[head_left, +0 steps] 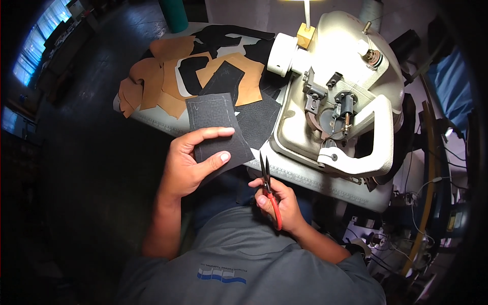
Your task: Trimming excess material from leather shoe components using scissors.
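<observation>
My left hand point(190, 157) grips a black leather piece point(211, 112) between thumb and fingers, in front of the table's near edge. Pale marking lines run along the borders of this piece. To its right, my right hand point(282, 203) is closed around scissors point(275, 209) with red handles. Their dark blades point up and away from me, slightly parted, close to the lower right edge of the leather but apart from it.
A white industrial sewing machine point(305, 122) stands on the right of the table point(351, 195), under a lit lamp point(306, 12). Tan leather pieces point(173, 84) and more black pieces point(259, 119) lie piled to its left. A measuring scale point(305, 178) runs along the table's front edge.
</observation>
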Available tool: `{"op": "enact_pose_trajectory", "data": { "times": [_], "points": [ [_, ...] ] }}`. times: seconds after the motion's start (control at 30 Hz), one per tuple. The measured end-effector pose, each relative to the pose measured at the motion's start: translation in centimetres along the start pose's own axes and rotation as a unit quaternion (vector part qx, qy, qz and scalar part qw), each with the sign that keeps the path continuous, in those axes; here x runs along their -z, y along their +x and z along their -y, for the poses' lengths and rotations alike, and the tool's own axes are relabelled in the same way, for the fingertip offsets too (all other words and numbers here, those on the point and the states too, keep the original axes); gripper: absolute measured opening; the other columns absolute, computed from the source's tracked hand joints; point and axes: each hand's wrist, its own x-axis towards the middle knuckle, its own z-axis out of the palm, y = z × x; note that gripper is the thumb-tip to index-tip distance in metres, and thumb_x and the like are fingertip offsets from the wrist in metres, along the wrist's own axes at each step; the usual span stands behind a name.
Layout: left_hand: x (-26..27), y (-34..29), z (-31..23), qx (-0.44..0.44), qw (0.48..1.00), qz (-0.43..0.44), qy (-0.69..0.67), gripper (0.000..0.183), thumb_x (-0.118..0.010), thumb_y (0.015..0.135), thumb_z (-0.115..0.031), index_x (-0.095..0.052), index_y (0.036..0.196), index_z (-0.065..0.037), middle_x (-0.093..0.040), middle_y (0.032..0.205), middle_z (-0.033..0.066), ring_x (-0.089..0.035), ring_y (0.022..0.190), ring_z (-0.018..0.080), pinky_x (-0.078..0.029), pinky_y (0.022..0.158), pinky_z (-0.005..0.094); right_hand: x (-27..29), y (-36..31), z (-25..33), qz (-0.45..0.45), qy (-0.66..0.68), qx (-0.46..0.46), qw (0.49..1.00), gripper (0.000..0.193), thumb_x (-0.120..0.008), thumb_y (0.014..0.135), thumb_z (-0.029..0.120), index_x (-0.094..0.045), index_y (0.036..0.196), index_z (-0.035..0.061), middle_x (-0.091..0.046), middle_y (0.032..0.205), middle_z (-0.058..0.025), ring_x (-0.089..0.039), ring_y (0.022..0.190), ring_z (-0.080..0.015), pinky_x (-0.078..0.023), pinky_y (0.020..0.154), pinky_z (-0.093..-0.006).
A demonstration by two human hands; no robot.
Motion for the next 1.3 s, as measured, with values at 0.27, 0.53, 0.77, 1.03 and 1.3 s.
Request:
{"op": "enact_pose_trajectory", "data": {
  "times": [0.27, 0.53, 0.77, 1.03, 1.3],
  "points": [
    [-0.5, 1.1, -0.9, -0.014, 0.999, -0.035, 0.018, 0.048, -0.085, 0.083, 0.002, -0.071, 0.13, 0.001, -0.074, 0.121, 0.0079, -0.067, 0.114, 0.0146, -0.051, 0.104, 0.0301, -0.4, 0.6, 1.2, 0.049, -0.057, 0.012, 0.997, 0.031, -0.073, 0.101, 0.012, -0.063, 0.128, 0.0027, -0.057, 0.084, 0.0037, -0.049, 0.072, -0.0011, -0.043, 0.067, -0.02],
    [-2.1, 1.7, -1.2, -0.053, 0.996, -0.065, 0.016, 0.058, -0.09, 0.082, -0.004, -0.067, 0.135, 0.001, -0.072, 0.126, 0.0089, -0.066, 0.117, 0.0151, -0.051, 0.105, 0.0316, -1.0, 1.6, 3.0, 0.042, -0.099, 0.061, 0.992, 0.028, -0.073, 0.101, 0.014, -0.063, 0.124, 0.0008, -0.056, 0.082, 0.0026, -0.049, 0.069, -0.002, -0.043, 0.065, -0.021],
    [-2.8, 1.4, -0.8, -0.071, 0.993, -0.084, 0.032, 0.061, -0.089, 0.082, -0.004, -0.065, 0.138, 0.001, -0.071, 0.128, 0.0101, -0.066, 0.117, 0.0154, -0.051, 0.106, 0.0322, -1.3, 2.5, 3.3, 0.024, -0.099, 0.069, 0.992, 0.028, -0.074, 0.102, 0.019, -0.064, 0.118, -0.0006, -0.058, 0.082, 0.003, -0.048, 0.069, -0.0025, -0.043, 0.065, -0.0219],
    [-3.2, 1.4, -0.7, -0.083, 0.991, -0.1, 0.032, 0.063, -0.088, 0.082, -0.001, -0.064, 0.14, 0.002, -0.071, 0.129, 0.0103, -0.066, 0.119, 0.0159, -0.051, 0.106, 0.0331, -1.4, 2.5, 3.3, 0.016, -0.07, 0.059, 0.996, 0.029, -0.075, 0.102, 0.022, -0.065, 0.118, -0.0006, -0.059, 0.082, 0.0031, -0.048, 0.069, -0.0028, -0.042, 0.065, -0.0227],
    [-3.5, 1.4, -0.7, -0.079, 0.992, -0.094, 0.029, 0.062, -0.087, 0.082, 0.0, -0.063, 0.14, 0.002, -0.071, 0.129, 0.0103, -0.066, 0.119, 0.0159, -0.051, 0.106, 0.0328, -1.4, 2.3, 2.9, 0.006, -0.052, 0.057, 0.997, 0.029, -0.074, 0.102, 0.024, -0.067, 0.116, 0.0001, -0.059, 0.081, 0.0029, -0.049, 0.071, -0.0041, -0.043, 0.067, -0.0239]
  ]
}}
